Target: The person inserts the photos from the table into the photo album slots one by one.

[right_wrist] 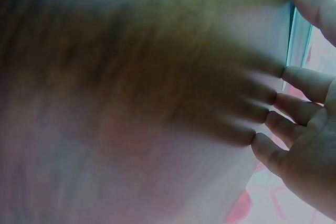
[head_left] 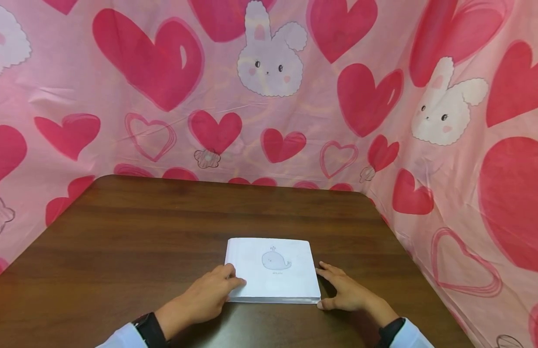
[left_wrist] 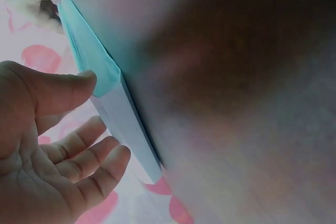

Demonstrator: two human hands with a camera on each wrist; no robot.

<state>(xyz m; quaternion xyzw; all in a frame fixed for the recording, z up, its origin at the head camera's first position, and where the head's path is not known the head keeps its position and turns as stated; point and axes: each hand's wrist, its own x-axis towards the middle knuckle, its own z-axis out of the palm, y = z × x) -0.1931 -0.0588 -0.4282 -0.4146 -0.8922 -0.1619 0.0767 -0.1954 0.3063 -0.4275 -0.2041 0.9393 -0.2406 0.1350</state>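
A white book (head_left: 255, 270) with a small whale drawing (head_left: 275, 261) on its cover lies flat on the brown wooden table. My left hand (head_left: 210, 292) is at its left side, the thumb at the near left corner. The left wrist view shows those fingers (left_wrist: 86, 163) loosely spread beside the book's pale side (left_wrist: 126, 129), with its teal edge (left_wrist: 94, 51) running away past the thumb. At the right side of the book is my right hand (head_left: 344, 290), thumb by the near right corner. Its fingers (right_wrist: 294, 108) are spread, tips resting on the tabletop.
The dark brown table (head_left: 134, 251) has rounded far corners. A pink cloth (head_left: 234, 96) printed with red hearts and white rabbits hangs behind it and along the sides. A black band (head_left: 150, 328) circles the left wrist, and another dark band (head_left: 389, 331) the right.
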